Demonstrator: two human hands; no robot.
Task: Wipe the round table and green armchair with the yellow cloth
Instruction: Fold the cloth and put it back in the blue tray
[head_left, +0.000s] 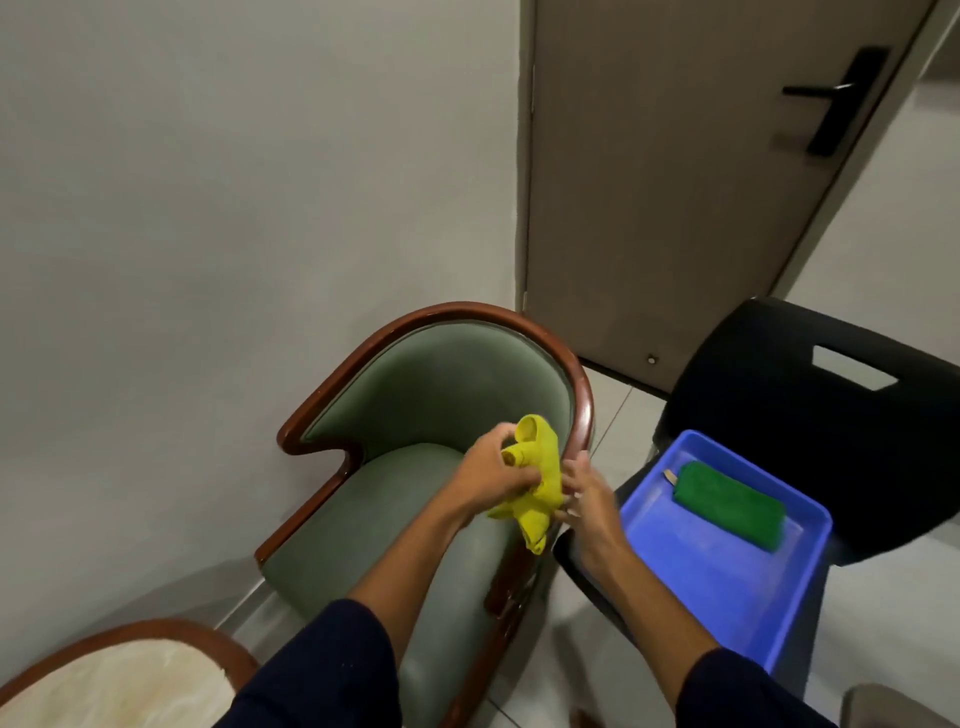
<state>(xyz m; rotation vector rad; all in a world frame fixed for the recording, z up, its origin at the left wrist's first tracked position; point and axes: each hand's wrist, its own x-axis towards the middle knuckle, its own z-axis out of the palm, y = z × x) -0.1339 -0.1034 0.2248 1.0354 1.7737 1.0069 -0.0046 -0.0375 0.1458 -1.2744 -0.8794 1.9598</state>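
The green armchair with a dark wooden frame stands against the wall in the middle of the view. Above its seat, near the right armrest, both hands hold the bunched yellow cloth. My left hand grips the cloth's upper part. My right hand touches the cloth's right side with fingers partly spread. At the bottom left corner, part of the round table shows a cream marble top and a brown wooden rim.
A blue plastic tray holding a folded green cloth rests on a black chair to the right of the armchair. A closed door with a black handle stands behind. The floor is light tile.
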